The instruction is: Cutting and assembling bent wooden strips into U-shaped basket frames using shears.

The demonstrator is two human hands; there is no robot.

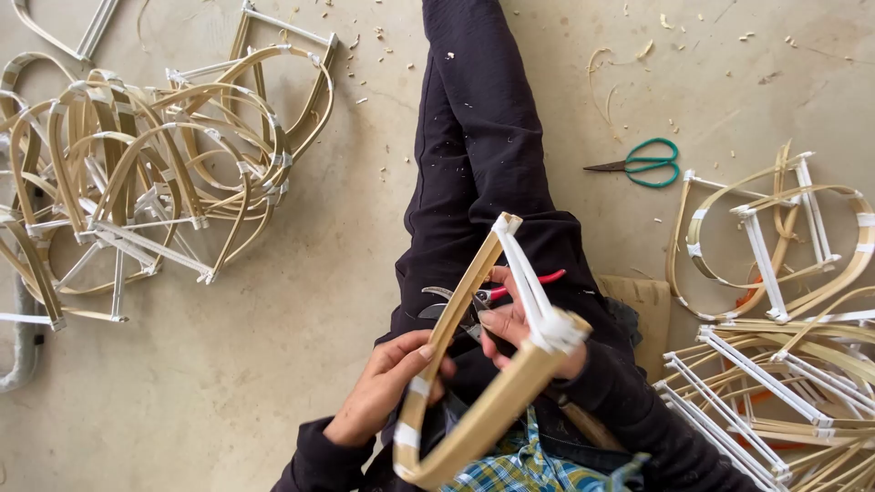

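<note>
I sit on the floor with my legs in dark trousers stretched out ahead. My left hand (383, 387) grips one side of a bent bamboo frame (483, 419) wrapped with white tape at its joints. My right hand (510, 323) is closed on red-handled pruning shears (497, 293), whose blades point left behind the frame's strip. A white taped joint (556, 330) lies just beside my right hand, and the frame's tip (504, 223) reaches over my lap.
A heap of finished bamboo frames (155, 173) lies on the concrete floor at the left. More frames (784, 301) are stacked at the right. Green-handled scissors (647, 162) rest on the floor at upper right. Shavings are scattered around, and a grey pipe (23, 351) lies at far left.
</note>
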